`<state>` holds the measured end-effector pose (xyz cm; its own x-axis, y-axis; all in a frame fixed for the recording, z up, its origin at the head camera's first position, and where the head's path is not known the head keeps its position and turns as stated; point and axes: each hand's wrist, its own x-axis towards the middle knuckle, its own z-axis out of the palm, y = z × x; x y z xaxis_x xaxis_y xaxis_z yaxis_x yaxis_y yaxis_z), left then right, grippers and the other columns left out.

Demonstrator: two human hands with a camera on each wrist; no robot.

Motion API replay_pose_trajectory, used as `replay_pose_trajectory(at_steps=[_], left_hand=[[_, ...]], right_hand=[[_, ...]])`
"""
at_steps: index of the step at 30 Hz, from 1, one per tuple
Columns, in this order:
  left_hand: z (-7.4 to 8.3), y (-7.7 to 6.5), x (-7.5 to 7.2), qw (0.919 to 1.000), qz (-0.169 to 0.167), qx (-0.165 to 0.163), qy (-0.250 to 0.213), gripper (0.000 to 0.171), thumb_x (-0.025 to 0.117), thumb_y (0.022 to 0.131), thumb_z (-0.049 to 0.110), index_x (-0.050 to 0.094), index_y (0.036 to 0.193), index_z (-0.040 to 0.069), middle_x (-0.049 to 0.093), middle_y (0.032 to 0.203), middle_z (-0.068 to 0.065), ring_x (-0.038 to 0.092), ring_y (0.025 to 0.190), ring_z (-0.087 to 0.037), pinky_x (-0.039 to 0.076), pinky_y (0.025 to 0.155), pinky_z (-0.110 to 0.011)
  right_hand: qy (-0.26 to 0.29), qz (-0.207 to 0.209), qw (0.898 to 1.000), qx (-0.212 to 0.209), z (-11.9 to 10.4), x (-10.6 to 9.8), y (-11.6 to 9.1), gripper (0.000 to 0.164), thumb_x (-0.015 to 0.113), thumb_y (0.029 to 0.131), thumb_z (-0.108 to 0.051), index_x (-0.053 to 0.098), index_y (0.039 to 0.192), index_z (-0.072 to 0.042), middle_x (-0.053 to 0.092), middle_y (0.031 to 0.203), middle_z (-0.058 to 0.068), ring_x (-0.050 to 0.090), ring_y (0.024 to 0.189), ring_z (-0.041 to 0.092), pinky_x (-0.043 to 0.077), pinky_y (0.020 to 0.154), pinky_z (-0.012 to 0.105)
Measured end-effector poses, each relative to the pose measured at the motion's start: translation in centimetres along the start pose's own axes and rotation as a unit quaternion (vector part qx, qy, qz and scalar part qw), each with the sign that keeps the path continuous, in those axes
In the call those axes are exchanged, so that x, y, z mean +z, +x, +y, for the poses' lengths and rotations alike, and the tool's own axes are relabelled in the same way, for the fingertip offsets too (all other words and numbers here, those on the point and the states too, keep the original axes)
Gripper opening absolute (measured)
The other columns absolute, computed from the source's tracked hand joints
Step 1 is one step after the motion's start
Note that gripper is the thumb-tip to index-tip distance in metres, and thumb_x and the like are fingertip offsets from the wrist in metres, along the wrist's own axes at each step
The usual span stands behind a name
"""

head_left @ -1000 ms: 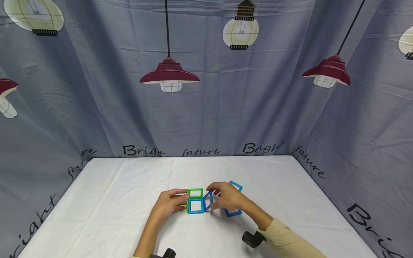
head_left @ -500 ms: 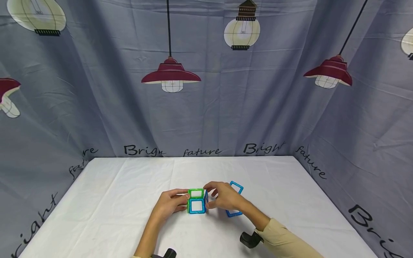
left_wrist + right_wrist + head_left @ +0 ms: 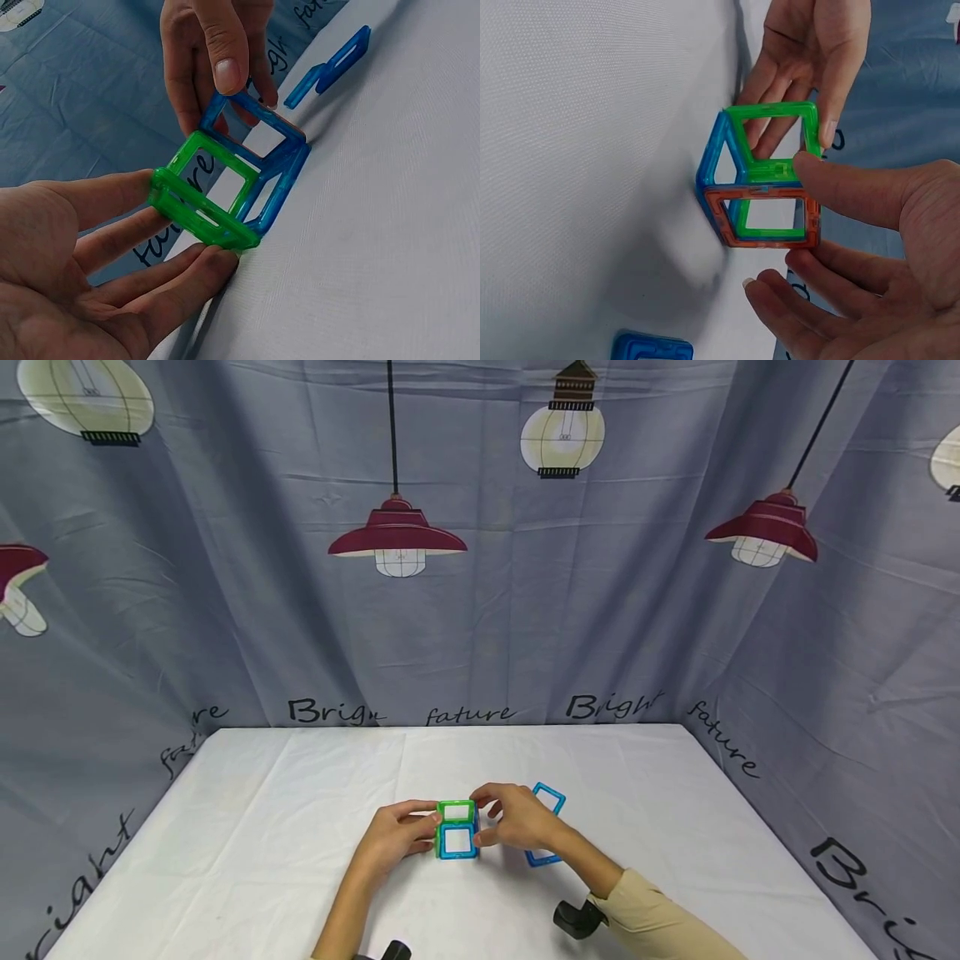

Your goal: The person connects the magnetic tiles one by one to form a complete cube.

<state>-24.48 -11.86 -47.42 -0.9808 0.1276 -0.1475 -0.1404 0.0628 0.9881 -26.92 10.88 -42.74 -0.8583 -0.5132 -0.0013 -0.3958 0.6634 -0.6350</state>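
Observation:
Green and blue magnetic tiles form a small box on the table, with a green tile (image 3: 456, 803) at the back and a blue tile (image 3: 458, 856) in front in the head view. My left hand (image 3: 390, 835) holds its left side, where fingers lie on a green tile (image 3: 195, 225) in the left wrist view. On the box's right side my right hand (image 3: 521, 818) pinches another tile between thumb and fingers. That tile (image 3: 765, 244) shows an orange outer face in the right wrist view, while its other side looks blue (image 3: 259, 109) in the left wrist view.
Two loose blue tiles lie right of the box, one farther back (image 3: 557, 793) and one nearer (image 3: 543, 862), partly behind my right hand and wrist. A white cloth covers the table (image 3: 300, 777). A grey-blue curtain (image 3: 480, 635) hangs behind it.
My right hand has moved slightly left, swinging its tile from an outward slant to stand flush against the box's right side. The left hand stays about where it was.

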Motion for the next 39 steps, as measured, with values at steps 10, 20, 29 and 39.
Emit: replay_pose_trajectory(at_steps=[10, 20, 29, 39], left_hand=[[0.23, -0.11, -0.15, 0.9998, 0.005, -0.001, 0.017, 0.045, 0.072, 0.095, 0.022, 0.064, 0.131, -0.004, 0.073, 0.112, -0.018, 0.071, 0.092, -0.019, 0.062, 0.084, -0.04], [0.46, -0.19, -0.11, 0.9997, 0.012, 0.002, 0.023, 0.041, 0.072, 0.095, 0.02, 0.066, 0.129, -0.003, 0.073, 0.112, -0.018, 0.07, 0.094, -0.02, 0.062, 0.084, -0.039], [0.74, -0.35, -0.02, 0.999, 0.028, 0.003, 0.034, 0.036, 0.067, 0.098, 0.02, 0.067, 0.128, -0.001, 0.072, 0.116, -0.017, 0.069, 0.096, -0.02, 0.061, 0.086, -0.039], [0.63, -0.39, -0.04, 0.9989, 0.031, 0.011, 0.033, 0.027, 0.066, 0.097, 0.012, 0.07, 0.117, -0.006, 0.074, 0.102, -0.016, 0.07, 0.09, -0.023, 0.062, 0.082, -0.042]], right_hand=[[-0.008, 0.009, 1.0, 0.003, -0.03, 0.08, -0.06, 0.056, 0.087, 0.078, -0.02, 0.065, 0.128, -0.005, 0.069, 0.123, 0.013, 0.067, 0.104, 0.033, 0.056, 0.085, 0.048], [0.007, 0.024, 1.0, 0.014, 0.22, 0.37, -0.37, 0.059, 0.088, 0.078, -0.024, 0.065, 0.128, -0.003, 0.073, 0.11, 0.011, 0.066, 0.096, 0.025, 0.054, 0.078, 0.038], [0.024, 0.021, 0.999, 0.024, 0.48, 0.74, -0.35, 0.059, 0.087, 0.079, -0.023, 0.065, 0.127, 0.003, 0.073, 0.091, 0.002, 0.064, 0.08, 0.012, 0.054, 0.068, 0.026], [0.025, 0.054, 0.997, 0.057, 0.46, 0.42, -0.01, 0.026, 0.082, 0.083, -0.013, 0.076, 0.106, -0.003, 0.065, 0.072, -0.002, 0.056, 0.067, 0.012, 0.044, 0.059, 0.025]])
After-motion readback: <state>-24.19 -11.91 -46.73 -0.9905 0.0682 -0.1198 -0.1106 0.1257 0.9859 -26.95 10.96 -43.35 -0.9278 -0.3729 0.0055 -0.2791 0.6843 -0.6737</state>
